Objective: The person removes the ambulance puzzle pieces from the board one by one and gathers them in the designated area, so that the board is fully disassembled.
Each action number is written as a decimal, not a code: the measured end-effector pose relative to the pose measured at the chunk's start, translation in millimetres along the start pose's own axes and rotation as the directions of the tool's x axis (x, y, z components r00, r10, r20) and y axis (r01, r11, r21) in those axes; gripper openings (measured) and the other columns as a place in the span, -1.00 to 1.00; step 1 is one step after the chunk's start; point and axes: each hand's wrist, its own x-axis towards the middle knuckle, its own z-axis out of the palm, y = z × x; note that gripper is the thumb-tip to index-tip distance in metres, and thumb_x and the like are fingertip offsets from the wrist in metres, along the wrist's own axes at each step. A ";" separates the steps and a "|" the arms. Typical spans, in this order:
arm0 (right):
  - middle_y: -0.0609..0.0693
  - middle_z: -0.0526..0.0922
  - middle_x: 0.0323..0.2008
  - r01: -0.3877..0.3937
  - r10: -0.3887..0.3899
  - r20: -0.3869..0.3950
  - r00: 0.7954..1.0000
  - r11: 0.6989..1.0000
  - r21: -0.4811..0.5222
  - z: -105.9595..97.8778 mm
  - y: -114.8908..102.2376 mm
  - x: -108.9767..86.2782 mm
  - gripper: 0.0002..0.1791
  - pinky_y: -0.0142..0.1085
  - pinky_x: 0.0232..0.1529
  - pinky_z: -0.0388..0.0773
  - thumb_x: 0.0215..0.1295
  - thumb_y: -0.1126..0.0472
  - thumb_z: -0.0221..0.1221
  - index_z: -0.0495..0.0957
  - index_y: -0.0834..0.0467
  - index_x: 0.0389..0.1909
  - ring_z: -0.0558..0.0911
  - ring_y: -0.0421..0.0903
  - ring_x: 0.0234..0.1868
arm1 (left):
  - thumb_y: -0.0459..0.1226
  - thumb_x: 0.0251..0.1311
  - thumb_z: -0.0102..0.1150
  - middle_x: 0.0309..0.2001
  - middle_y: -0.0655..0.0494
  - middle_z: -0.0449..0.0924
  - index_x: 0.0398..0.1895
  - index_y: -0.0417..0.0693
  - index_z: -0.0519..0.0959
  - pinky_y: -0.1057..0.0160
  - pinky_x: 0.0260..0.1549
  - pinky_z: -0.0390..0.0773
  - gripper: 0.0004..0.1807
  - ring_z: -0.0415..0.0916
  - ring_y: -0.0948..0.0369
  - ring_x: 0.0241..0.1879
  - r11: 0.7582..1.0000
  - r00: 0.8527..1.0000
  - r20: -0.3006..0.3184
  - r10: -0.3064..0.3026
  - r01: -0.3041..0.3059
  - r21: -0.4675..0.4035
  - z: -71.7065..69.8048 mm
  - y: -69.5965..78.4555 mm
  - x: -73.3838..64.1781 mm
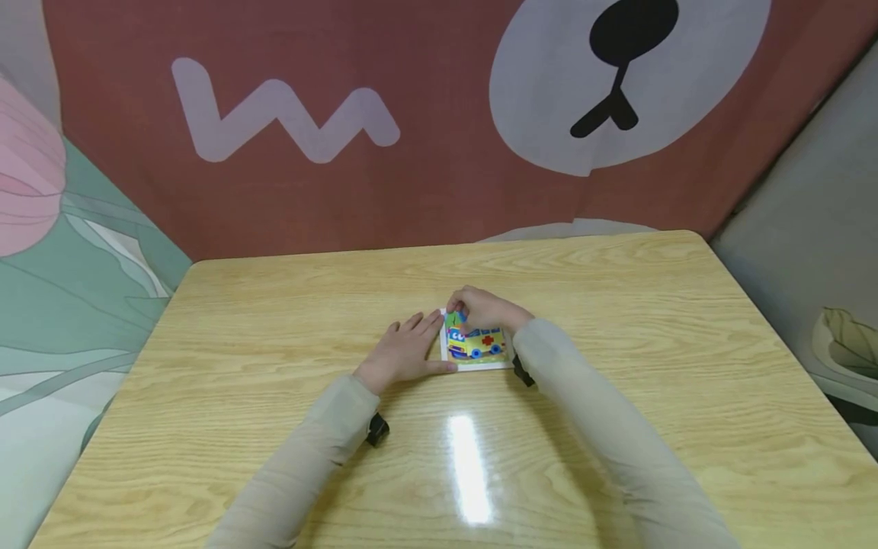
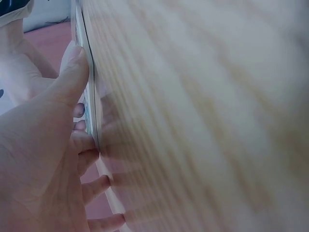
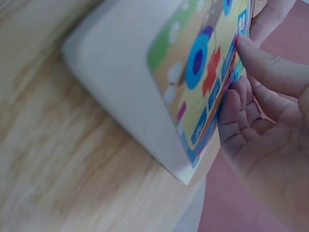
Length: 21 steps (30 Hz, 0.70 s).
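Note:
A white-bordered picture puzzle (image 1: 485,367) with a yellow cartoon ambulance lies flat on the table. My left hand (image 1: 406,353) rests at its left side, fingers spread, with the thumb along the near left corner and a fingertip at the far left corner. In the left wrist view the left thumb (image 2: 72,72) lies against the board's edge. Over the picture's far left part, my right hand (image 1: 483,309) has curled fingers and pinches a small green-blue puzzle piece, mostly hidden by the fingers. The right wrist view shows the right thumb (image 3: 270,70) close against the printed face.
The wood-grain table (image 1: 274,305) extends around the board, with a bright glare streak in front. A reddish-brown cloth (image 1: 439,191) with a cartoon print hangs behind the far edge. Off the right side stands a pale object (image 1: 850,343).

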 end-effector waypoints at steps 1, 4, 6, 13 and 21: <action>0.16 0.48 -0.01 0.007 -0.007 -0.002 1.000 1.000 0.001 -0.1 1.0 0.4 -0.60 -0.19 0.14 0.46 0.16 0.39 0.26 0.49 0.26 0.05 0.46 -0.01 -0.02 | 0.38 0.17 -0.12 0.56 0.17 -0.19 0.54 0.05 -0.16 -0.18 0.42 0.04 0.03 -0.14 0.03 0.53 1.000 1.000 -0.001 -0.001 0.001 0.002 0.0 0.1 -0.2; 0.16 0.51 -0.04 0.029 -0.029 -0.011 1.000 0.999 0.013 -0.2 2.9 0.9 -0.61 -0.21 0.10 0.48 0.16 0.40 0.27 0.49 0.28 0.03 0.48 -0.01 -0.05 | 0.38 0.18 -0.13 0.56 0.17 -0.20 0.54 0.05 -0.16 -0.17 0.43 0.03 0.03 -0.14 0.04 0.53 1.000 1.000 -0.001 -0.002 0.002 0.002 -0.1 0.2 -0.1; 0.15 0.51 -0.07 0.041 -0.041 -0.022 0.999 0.999 0.018 -0.1 3.4 0.4 -0.60 -0.22 0.07 0.49 0.15 0.40 0.28 0.48 0.29 0.04 0.48 -0.02 -0.08 | 0.37 0.18 -0.12 0.56 0.17 -0.20 0.54 0.05 -0.16 -0.17 0.43 0.02 0.03 -0.15 0.04 0.53 1.000 1.000 0.002 -0.002 0.002 -0.001 -0.5 0.2 -0.2; 0.15 0.48 -0.09 0.055 -0.055 -0.041 0.998 0.998 0.012 0.8 2.7 -1.5 -0.60 -0.22 0.04 0.46 0.15 0.41 0.27 0.46 0.27 0.03 0.44 -0.03 -0.12 | 0.37 0.18 -0.12 0.56 0.16 -0.20 0.54 0.04 -0.15 -0.17 0.43 0.02 0.03 -0.15 0.03 0.53 1.000 1.000 0.004 -0.002 0.002 -0.004 -1.0 0.5 0.0; 0.19 0.54 -0.06 0.100 -0.098 -0.026 0.995 0.993 0.057 0.4 7.1 -7.0 -0.67 -0.17 0.00 0.48 0.25 0.40 0.18 0.40 0.17 0.02 0.49 0.00 -0.12 | 0.38 0.18 -0.14 0.56 0.17 -0.22 0.54 0.05 -0.17 -0.17 0.43 0.01 0.03 -0.17 0.03 0.54 1.000 1.000 0.013 -0.007 0.007 0.004 -1.2 1.0 0.2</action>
